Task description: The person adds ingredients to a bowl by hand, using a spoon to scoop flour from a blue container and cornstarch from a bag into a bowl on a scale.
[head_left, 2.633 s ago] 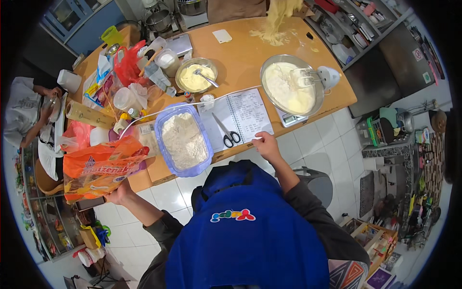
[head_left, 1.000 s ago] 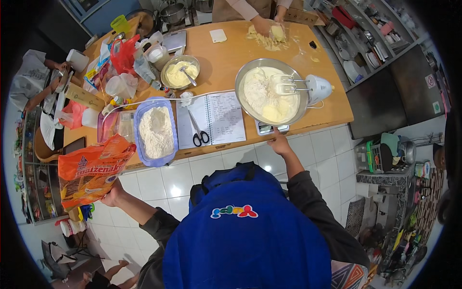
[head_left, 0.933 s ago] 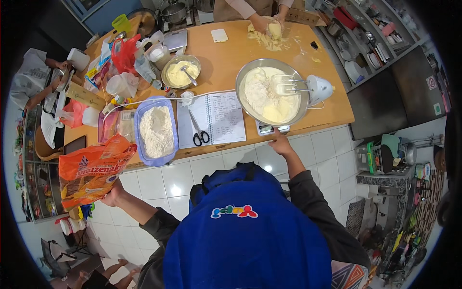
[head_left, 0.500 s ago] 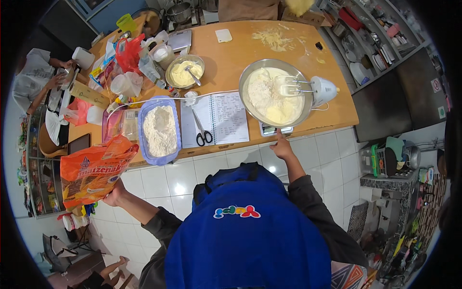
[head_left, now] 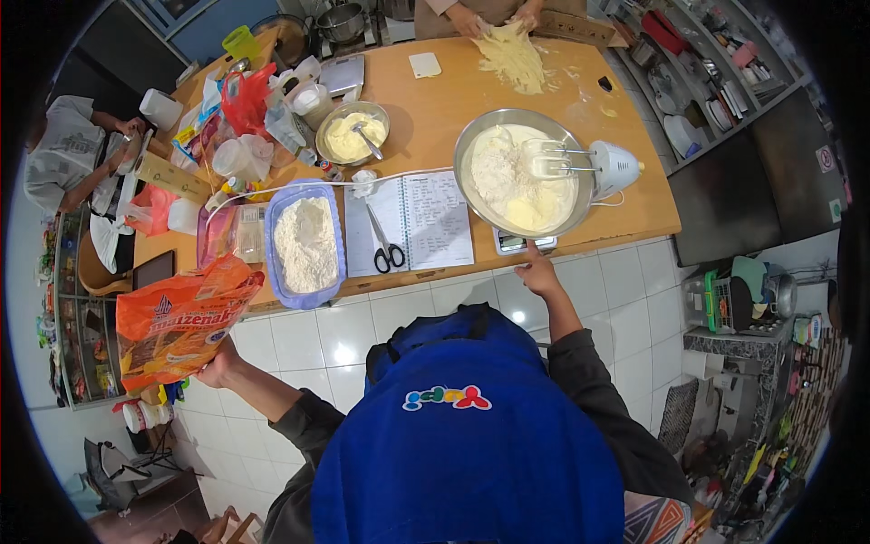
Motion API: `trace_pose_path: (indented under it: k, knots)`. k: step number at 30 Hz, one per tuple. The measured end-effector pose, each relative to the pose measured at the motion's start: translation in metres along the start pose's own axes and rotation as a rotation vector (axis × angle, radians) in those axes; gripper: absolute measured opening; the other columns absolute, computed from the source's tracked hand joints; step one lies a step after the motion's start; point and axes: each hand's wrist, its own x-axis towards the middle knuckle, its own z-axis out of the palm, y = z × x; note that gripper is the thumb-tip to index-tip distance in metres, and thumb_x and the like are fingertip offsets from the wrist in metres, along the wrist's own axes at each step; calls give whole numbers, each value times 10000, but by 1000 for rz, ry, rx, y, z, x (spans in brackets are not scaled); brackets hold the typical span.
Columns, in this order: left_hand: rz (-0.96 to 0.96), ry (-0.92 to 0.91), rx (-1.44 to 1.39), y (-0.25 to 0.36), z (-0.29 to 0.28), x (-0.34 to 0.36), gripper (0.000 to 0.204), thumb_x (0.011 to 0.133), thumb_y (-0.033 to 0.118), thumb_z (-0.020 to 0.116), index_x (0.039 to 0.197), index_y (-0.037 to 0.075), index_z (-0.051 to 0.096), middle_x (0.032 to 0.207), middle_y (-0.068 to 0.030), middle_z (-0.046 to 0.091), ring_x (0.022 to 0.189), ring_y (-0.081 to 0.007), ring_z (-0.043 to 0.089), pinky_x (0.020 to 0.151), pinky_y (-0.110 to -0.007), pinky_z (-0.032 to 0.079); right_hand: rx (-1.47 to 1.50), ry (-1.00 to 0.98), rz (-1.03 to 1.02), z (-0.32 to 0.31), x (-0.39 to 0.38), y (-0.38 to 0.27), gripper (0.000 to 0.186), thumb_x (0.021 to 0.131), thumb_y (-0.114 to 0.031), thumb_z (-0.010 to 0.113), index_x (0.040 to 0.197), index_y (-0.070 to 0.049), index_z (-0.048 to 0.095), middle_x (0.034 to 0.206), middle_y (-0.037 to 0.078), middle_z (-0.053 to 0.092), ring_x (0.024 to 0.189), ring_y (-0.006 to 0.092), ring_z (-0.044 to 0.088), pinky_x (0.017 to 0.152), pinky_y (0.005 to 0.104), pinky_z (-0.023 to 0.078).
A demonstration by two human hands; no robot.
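My left hand (head_left: 217,364) grips an orange plastic flour bag (head_left: 186,317), held up left of the table's front edge. My right hand (head_left: 542,274) holds nothing; its index finger points out and reaches the front of a digital kitchen scale (head_left: 510,244). On that scale rests a large steel mixing bowl (head_left: 464,195), with white powder, a pale yellow heap and creamy batter inside. A white hand mixer (head_left: 616,170) lies across the bowl's right rim, its beaters coated with batter. Left of the bowl, black-handled scissors (head_left: 388,257) lie on an open spiral notebook (head_left: 439,231).
A purple tub (head_left: 341,238) of white flour stands at the front edge. Behind it is a smaller steel bowl (head_left: 385,116) with yellow cream and a spoon. Bags and containers crowd the left. Across the table, another person's hands (head_left: 467,20) work yellow dough (head_left: 509,56). Another person (head_left: 68,154) sits left.
Across the table, the dough that was lifted high now lies stretched on the tabletop under the other person's hands. My right index finger stays at the scale; my left hand still holds the bag.
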Motion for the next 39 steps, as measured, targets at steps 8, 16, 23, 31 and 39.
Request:
trace_pose_path:
  k: [8,16,23,31,39]
  knots:
    - [-7,55,22,-13,14,-3,446,831,322,403,1214,94,416,1270,-128,396,1139,-310,391,922,-555,272,76,95,-89,9,16,30,732,717,5,550,1348,-144,209,784,116,547,549,141,492,464,268,457]
    - [-7,16,8,-9,0,12,443,818,295,404,1207,85,426,1267,-139,398,1135,-323,393,917,-560,275,251,21,91,-9,-1,-9,640,711,-38,582,1293,-72,318,819,162,584,578,170,555,477,294,467]
    - [-34,43,-4,-8,7,12,457,830,324,367,1206,70,422,1270,-147,393,1146,-332,375,926,-565,250,20,127,-1,16,-2,8,793,712,-20,583,1360,-160,148,859,154,576,597,163,546,507,289,474]
    - [4,16,77,-4,6,19,469,842,343,345,1208,60,417,1266,-146,398,1151,-333,368,931,-560,245,6,68,84,17,-1,1,833,711,-41,602,1367,-183,109,813,144,582,553,172,543,505,291,466]
    - [-76,8,11,-1,-3,29,447,823,304,411,1218,96,415,1271,-141,394,1143,-327,385,925,-564,260,9,81,101,25,1,-1,856,709,-41,615,1369,-198,92,708,110,575,520,181,540,500,298,463]
